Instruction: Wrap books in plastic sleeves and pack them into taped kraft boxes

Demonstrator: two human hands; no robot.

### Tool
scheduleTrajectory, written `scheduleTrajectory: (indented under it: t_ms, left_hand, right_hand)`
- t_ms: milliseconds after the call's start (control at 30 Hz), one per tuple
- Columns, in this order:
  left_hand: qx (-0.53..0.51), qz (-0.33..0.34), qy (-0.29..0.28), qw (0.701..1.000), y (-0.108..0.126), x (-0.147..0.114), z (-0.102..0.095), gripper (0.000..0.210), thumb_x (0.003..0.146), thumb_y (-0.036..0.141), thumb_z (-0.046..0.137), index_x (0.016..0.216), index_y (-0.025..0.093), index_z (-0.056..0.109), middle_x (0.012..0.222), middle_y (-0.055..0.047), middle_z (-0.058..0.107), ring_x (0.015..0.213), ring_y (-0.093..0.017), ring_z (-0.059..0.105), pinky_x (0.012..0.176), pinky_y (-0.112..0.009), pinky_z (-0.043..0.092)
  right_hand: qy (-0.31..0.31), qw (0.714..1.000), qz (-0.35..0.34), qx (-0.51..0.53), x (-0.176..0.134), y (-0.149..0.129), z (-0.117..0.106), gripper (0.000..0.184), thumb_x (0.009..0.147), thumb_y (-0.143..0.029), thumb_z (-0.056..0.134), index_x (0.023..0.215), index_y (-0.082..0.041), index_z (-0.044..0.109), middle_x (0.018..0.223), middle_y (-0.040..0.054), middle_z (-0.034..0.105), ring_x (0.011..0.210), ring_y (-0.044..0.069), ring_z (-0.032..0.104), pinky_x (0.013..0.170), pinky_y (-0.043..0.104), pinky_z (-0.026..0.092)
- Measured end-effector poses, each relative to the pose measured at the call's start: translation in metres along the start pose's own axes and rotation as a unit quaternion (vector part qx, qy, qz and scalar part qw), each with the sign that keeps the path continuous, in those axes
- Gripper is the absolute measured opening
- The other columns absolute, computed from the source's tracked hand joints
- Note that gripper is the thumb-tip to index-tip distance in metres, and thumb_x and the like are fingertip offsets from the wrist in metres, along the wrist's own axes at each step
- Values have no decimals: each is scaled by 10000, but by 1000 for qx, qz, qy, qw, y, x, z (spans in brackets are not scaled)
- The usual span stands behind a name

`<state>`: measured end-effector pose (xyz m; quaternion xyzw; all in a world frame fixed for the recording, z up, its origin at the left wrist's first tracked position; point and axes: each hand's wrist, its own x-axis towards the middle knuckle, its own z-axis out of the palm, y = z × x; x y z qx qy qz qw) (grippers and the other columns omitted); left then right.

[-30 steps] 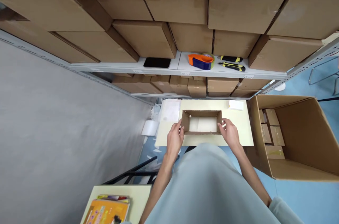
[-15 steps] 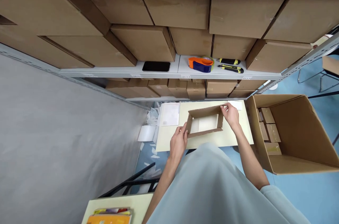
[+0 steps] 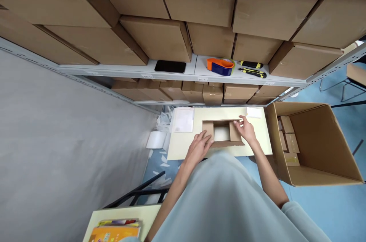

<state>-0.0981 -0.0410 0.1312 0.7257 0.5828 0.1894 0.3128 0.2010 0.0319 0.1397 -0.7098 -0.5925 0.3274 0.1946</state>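
Observation:
A small cardboard box [image 3: 221, 144] without lid or closed base lies on the cream table, and the pale tabletop shows through its middle. Its left flap [image 3: 208, 127] and right flap [image 3: 235, 132] are folded inward; the two long flaps stand roughly upright. My left hand [image 3: 199, 144] lies on the left flap and near corner, its fingers stretched and apart. At the right flap, my right hand [image 3: 246, 129] touches the cardboard with its fingertips, the fingers spread.
A large open carton [image 3: 323, 142] holding several small boxes stands right of the table [image 3: 183, 150]. On the shelf [image 3: 201, 67] ahead lie a phone [image 3: 170, 66], an orange and blue tape dispenser [image 3: 220, 66] and utility knives [image 3: 252, 73]. A paper sheet [image 3: 183, 120] is at the table's left.
The box's two short end flaps are now folded inward. My left hand has moved onto the left flap, and my right hand has shifted from the far right corner to the right flap.

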Motion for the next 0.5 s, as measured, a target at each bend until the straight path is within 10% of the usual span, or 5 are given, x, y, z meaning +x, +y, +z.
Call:
scheduleTrajectory:
  t_ms: [267,500]
  left_hand:
    - [-35,-66,81,994,-15,3,3,743,1043,506,615,1689,254,350,1424,-157,627,1119,-276,708,973,-419,595]
    - [-17,-56,60,996,-24,19,13,376,1068,360,530,1387,250,698,1590,-142,517,1275,-299,674,1089,-434,565]
  right_hand:
    - [-14,998,-43,47,-21,15,-7,527,1037,-670,509,1246,-252,754,1165,107,739,945,253,735,909,398,597]
    - [-47,996,-30,69,-28,38,4,533,947,-601,630,1338,-244,697,1401,144,609,1264,310,656,1094,485,566]
